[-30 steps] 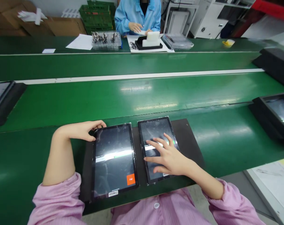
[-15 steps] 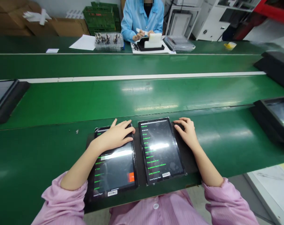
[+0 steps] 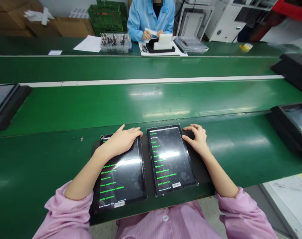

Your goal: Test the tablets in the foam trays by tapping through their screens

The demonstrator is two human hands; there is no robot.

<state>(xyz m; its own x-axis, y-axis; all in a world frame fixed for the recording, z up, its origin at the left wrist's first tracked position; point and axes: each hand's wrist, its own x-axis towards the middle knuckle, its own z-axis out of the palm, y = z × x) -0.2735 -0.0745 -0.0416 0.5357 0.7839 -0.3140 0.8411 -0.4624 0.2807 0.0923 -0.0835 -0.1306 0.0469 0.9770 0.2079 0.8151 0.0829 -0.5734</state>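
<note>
Position: left tablet [image 3: 133,181] 7 o'clock, right tablet [image 3: 174,169] 5 o'clock, on black mat [image 3: 202,169] | left hand [image 3: 121,142] unclenched across former's top | right hand [image 3: 198,137], digits apart, latter's 1-o'clock corner | we judge: steadying; adjustment calls for light edge contact

The left hand [image 3: 122,141] lies over the upper part of the left tablet [image 3: 122,179], its fingertips at the top right corner, while the right hand [image 3: 197,138] has its thumb and fingers at the upper right edge of the right tablet [image 3: 172,159]. Both screens list tests mostly in green text, and both tablets lie on a black mat [image 3: 203,171]. Across the green workbench [image 3: 98,106], a person in a blue coat [image 3: 151,20] holds a white piece.
</note>
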